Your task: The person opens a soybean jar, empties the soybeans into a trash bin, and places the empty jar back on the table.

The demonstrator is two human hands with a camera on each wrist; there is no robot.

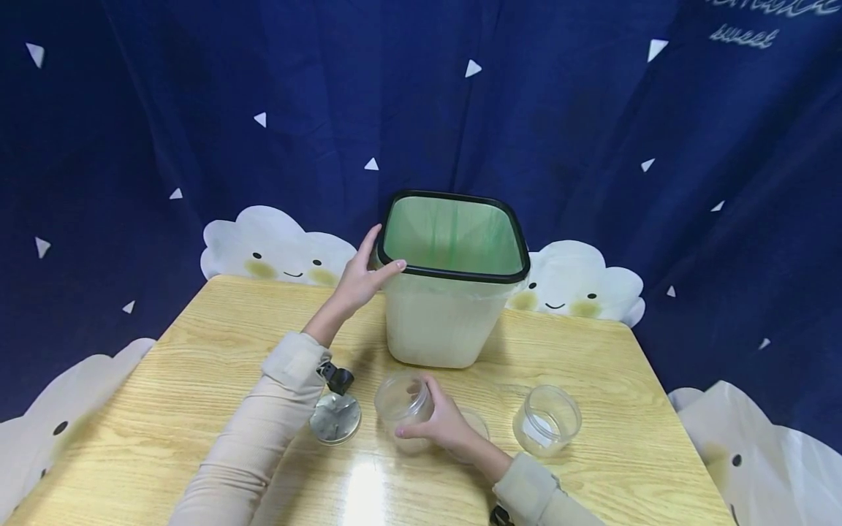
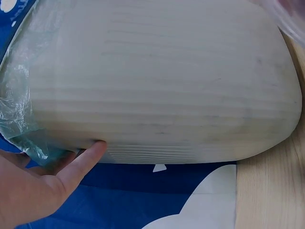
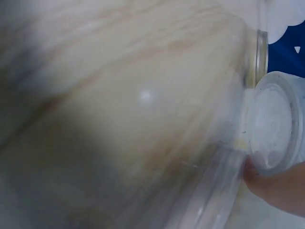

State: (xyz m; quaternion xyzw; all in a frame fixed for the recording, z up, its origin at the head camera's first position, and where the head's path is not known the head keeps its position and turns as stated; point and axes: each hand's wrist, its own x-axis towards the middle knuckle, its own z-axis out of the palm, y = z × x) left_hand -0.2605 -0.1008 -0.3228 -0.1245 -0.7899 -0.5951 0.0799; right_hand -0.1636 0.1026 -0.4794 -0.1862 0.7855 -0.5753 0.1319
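Note:
A whitish trash bin (image 1: 437, 321) with a black rim (image 1: 460, 275) and a pale green liner bag (image 2: 21, 114) stands upright at the table's far side. My left hand (image 1: 358, 281) grips its near left corner just below the rim, thumb along the front and fingers along the side. Close in front of the bin, my right hand (image 1: 447, 424) holds a clear plastic jar (image 1: 393, 398), thumb on the near side and fingers on the far side. The jar's round end (image 3: 271, 126) shows beside that hand in the right wrist view.
A silvery round lid (image 1: 335, 418) lies below my left wrist. Partly under my right hand lies a clear round lid (image 1: 475, 424). Another clear open jar (image 1: 547, 420) with a white label stands to the right. Behind the wooden table (image 1: 263, 321) hangs a dark blue curtain (image 1: 316, 109).

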